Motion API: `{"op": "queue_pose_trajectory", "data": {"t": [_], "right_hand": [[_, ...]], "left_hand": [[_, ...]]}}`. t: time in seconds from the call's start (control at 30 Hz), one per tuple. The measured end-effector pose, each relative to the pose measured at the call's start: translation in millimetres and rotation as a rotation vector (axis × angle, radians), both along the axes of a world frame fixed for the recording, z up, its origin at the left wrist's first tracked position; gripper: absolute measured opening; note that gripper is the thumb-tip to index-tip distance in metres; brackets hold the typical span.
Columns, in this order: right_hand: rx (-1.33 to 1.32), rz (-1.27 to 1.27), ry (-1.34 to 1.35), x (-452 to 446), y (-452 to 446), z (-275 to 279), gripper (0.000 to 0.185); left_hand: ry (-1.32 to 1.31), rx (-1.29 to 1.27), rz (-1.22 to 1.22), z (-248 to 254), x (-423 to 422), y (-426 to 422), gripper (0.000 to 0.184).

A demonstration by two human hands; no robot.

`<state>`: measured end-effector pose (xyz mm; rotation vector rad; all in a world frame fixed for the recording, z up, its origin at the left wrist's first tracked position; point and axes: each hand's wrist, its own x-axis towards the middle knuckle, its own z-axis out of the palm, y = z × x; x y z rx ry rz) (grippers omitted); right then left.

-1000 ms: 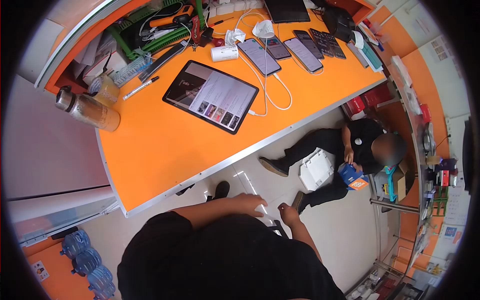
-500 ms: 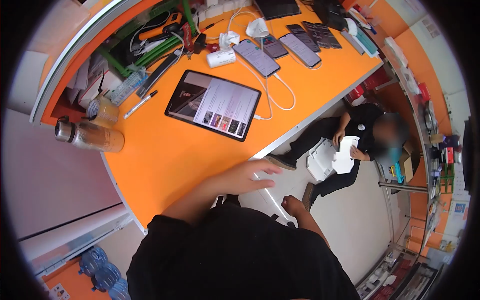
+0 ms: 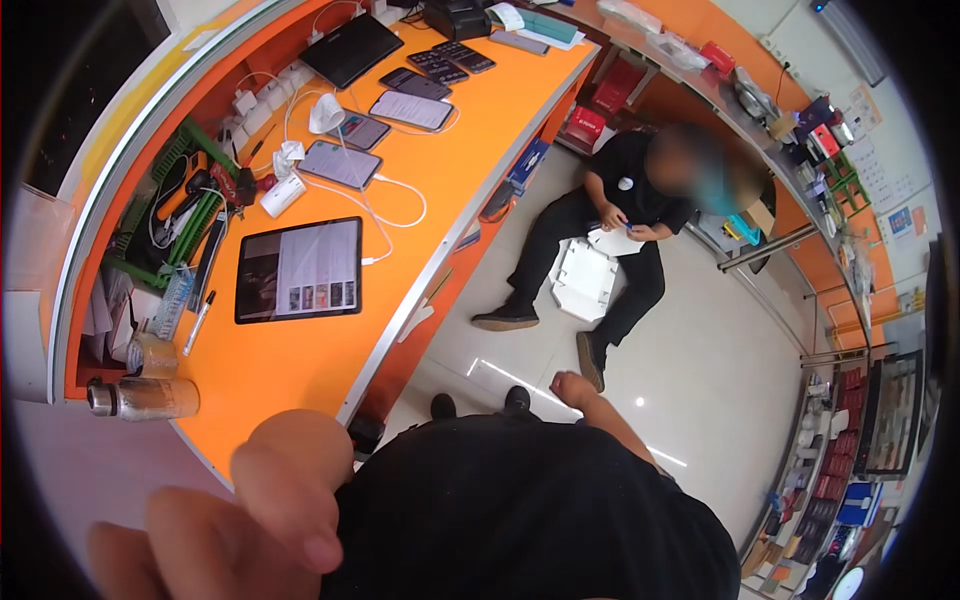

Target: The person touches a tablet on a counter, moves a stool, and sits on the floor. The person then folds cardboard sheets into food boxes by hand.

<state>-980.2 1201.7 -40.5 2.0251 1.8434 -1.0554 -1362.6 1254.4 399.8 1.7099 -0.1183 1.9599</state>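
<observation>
My left hand [image 3: 200,540] is large and close to the camera at the lower left, in front of the counter's near corner. Its fingers are loosely bent and apart, partly blurred and cut off by the frame edge; I see nothing in them. My right hand [image 3: 573,388] hangs at my side above the floor, its fingers curled closed, with no object showing. On the orange counter [image 3: 290,365] lies a tablet [image 3: 300,270] with a lit screen and a white cable. Beyond it are several phones, among them one lit phone [image 3: 340,163].
A steel bottle [image 3: 145,398] and a marker [image 3: 199,323] lie at the counter's left. A green basket [image 3: 165,195] holds tools. On the tiled floor a seated person [image 3: 630,190] handles white card pieces beside an unfolded white box [image 3: 585,278]. Shelves [image 3: 840,440] line the right.
My view has swung to the right and shows more floor. My left hand has moved from over the counter's edge to close before the camera. The seated person's hands have moved together.
</observation>
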Motion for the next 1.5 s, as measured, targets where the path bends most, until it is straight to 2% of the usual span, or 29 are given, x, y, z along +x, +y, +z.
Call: {"op": "queue_pose_trajectory", "data": {"t": [0.17, 0.3, 0.37, 0.4, 0.5, 0.53, 0.63, 0.73, 0.97, 1.3, 1.37, 1.47, 1.5], "right_hand": [[-0.289, 0.087, -0.069, 59, -46, 1, 0.034], [-0.149, -0.143, -0.111, 113, -58, 11, 0.033], [-0.090, -0.184, -0.142, 145, -56, 13, 0.031], [0.024, -0.188, -0.103, 159, -59, 14, 0.031], [0.082, -0.321, -0.141, 185, -61, 10, 0.033], [0.089, -0.294, -0.151, 190, -62, 6, 0.034], [0.018, -0.152, -0.156, 191, -58, 3, 0.035], [-0.061, -0.257, -0.122, 171, -52, 10, 0.035], [-0.101, -0.080, -0.087, 132, -18, 16, 0.030], [0.095, -0.019, 0.001, 118, 20, -10, 0.023], [0.082, 0.014, 0.013, 117, 14, -14, 0.023], [-0.010, -0.008, -0.059, 111, 6, -14, 0.025], [-0.076, 0.006, -0.058, 111, 2, -11, 0.027]], "left_hand": [[-0.029, 0.039, -0.010, 15, 32, -17, 0.042], [-0.019, 0.072, -0.014, 24, 57, -26, 0.042], [-0.025, 0.074, -0.011, 24, 69, -27, 0.043], [-0.027, 0.072, -0.011, 23, 74, -27, 0.043], [-0.024, 0.070, 0.002, 25, 86, -29, 0.043], [-0.022, 0.072, 0.012, 25, 88, -31, 0.044], [-0.022, 0.059, 0.049, 27, 89, -37, 0.044], [-0.030, 0.052, 0.086, 27, 87, -41, 0.045], [-0.026, 0.040, 0.159, 29, 79, -49, 0.047], [-0.011, 0.038, 0.283, 31, 71, -65, 0.051], [-0.062, 0.008, 0.357, 24, 27, -86, 0.049], [-0.085, 0.089, 0.157, 26, 19, -86, 0.049], [-0.035, 0.071, 0.095, 33, 44, -73, 0.049]]}}
